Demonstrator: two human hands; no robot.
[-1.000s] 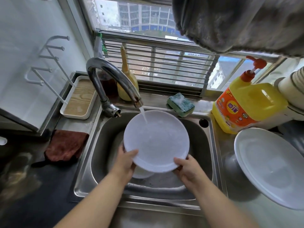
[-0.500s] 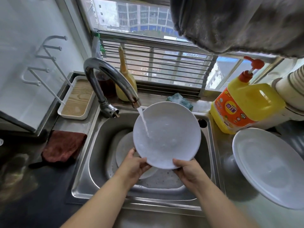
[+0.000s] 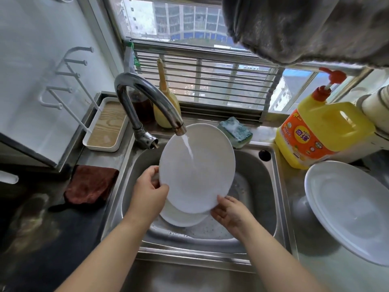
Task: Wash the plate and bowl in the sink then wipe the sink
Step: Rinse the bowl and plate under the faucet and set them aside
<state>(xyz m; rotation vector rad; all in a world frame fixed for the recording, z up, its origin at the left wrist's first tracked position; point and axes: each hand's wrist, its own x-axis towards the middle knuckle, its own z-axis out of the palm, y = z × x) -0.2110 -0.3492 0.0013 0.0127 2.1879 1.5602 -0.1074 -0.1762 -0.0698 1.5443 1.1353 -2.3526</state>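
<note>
A white plate [image 3: 202, 178] is held tilted over the steel sink [image 3: 263, 186], under the running tap [image 3: 147, 100]. Water streams onto its upper face. My left hand [image 3: 149, 194] grips the plate's left rim. My right hand [image 3: 231, 213] holds its lower right rim. Below the plate, a second white dish [image 3: 181, 218] lies in the basin, mostly hidden; I cannot tell whether it is the bowl.
A green sponge [image 3: 235, 131] lies on the sink's back ledge. A yellow detergent jug [image 3: 322, 131] and a big white plate [image 3: 353, 209] stand on the right counter. A brown cloth [image 3: 92, 184] and a wooden tray [image 3: 105, 127] are at the left. A grey towel [image 3: 305, 28] hangs overhead.
Both hands have lifted and tipped the plate more upright under the tap, and turned it. The water now runs down its face.
</note>
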